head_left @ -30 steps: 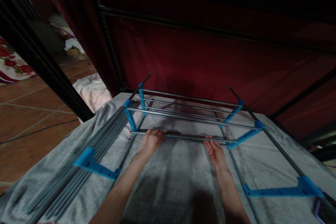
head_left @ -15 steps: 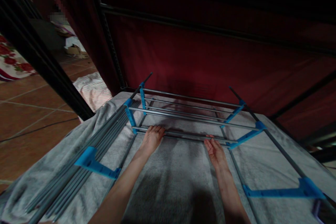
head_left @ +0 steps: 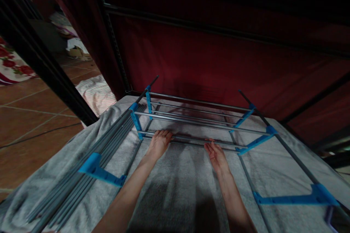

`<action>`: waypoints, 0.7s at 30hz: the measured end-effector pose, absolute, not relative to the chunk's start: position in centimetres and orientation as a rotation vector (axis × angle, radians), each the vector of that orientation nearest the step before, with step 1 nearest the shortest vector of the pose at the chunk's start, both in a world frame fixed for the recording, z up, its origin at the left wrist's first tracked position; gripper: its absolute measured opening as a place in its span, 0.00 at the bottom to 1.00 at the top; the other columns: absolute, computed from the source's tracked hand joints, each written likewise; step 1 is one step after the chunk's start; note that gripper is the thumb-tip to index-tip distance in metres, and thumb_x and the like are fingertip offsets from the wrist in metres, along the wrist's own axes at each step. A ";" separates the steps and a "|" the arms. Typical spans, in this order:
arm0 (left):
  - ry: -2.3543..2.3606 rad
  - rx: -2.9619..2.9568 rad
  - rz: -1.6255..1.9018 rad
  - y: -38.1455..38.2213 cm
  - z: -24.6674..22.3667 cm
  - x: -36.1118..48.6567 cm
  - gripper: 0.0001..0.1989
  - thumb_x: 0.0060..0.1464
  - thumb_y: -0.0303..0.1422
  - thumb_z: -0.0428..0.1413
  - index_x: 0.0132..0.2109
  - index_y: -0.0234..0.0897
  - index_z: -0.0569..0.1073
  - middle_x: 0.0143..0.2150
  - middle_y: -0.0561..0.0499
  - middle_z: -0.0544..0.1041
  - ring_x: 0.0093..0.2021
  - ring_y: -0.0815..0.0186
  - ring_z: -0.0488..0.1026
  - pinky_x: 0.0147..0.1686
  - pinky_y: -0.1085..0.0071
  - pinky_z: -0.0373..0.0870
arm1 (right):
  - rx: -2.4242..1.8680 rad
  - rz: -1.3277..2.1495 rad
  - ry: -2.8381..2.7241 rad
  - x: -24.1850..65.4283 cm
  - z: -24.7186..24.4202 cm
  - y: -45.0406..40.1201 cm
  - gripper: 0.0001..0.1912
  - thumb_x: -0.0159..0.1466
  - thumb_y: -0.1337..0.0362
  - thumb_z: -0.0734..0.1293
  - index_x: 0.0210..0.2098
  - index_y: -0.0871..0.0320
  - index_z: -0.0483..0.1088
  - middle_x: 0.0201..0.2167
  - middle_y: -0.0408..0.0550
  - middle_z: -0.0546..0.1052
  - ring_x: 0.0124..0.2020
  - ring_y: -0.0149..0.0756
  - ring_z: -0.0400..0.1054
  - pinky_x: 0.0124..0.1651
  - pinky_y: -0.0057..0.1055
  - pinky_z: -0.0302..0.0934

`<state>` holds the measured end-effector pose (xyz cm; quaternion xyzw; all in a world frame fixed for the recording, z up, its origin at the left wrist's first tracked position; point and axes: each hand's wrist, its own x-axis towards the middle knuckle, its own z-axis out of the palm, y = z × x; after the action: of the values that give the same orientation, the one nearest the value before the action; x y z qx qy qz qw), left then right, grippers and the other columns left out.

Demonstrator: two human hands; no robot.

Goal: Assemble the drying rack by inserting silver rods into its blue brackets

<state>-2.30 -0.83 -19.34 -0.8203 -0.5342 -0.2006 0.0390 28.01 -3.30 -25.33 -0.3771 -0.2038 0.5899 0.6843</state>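
Left hand [head_left: 159, 145]: fingers curling over metal rod [head_left: 188, 138], near edge of rack tier [head_left: 136, 122]; right hand [head_left: 217, 155]: extended fingers touching rod; uneven pushing could be unseating an end.

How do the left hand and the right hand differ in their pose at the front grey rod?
The left hand shows its back, while the right hand seems to turn its palm side up. The left hand's fingers bend over the front grey rod; the right hand's fingers look straighter and more open against it. Both hands are bare and at the same rod.
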 end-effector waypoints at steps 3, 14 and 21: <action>-1.628 -2.496 -0.670 -1.1 -19.6 -2.1 0.12 0.66 0.29 0.51 0.49 0.39 0.78 0.43 0.45 0.80 0.46 0.55 0.75 0.51 0.57 0.64 | -0.853 1.325 -0.473 28.0 -25.2 -3.2 0.15 0.48 0.59 0.85 0.28 0.55 0.79 0.42 0.46 0.84 0.40 0.34 0.80 0.49 0.32 0.76; -2.107 -1.525 -2.063 -3.7 -22.1 -6.4 0.08 0.52 0.33 0.59 0.41 0.39 0.73 0.47 0.42 0.74 0.54 0.51 0.68 0.59 0.49 0.62 | -0.844 1.307 -0.459 28.0 -24.7 -3.3 0.15 0.47 0.59 0.85 0.28 0.55 0.80 0.40 0.47 0.85 0.39 0.35 0.80 0.49 0.33 0.76; -2.303 -0.975 -2.960 -1.7 -21.6 -8.0 0.13 0.43 0.37 0.62 0.36 0.38 0.72 0.34 0.50 0.76 0.36 0.62 0.76 0.39 0.64 0.73 | -0.836 1.280 -0.439 28.0 -24.5 -3.3 0.15 0.47 0.61 0.85 0.27 0.55 0.78 0.38 0.45 0.85 0.38 0.36 0.80 0.51 0.38 0.76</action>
<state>-8.00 -1.71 -21.65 -0.2349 -0.5548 -0.7131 -0.3585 28.05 -3.27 -24.46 -0.3752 -0.1971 0.5748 0.7000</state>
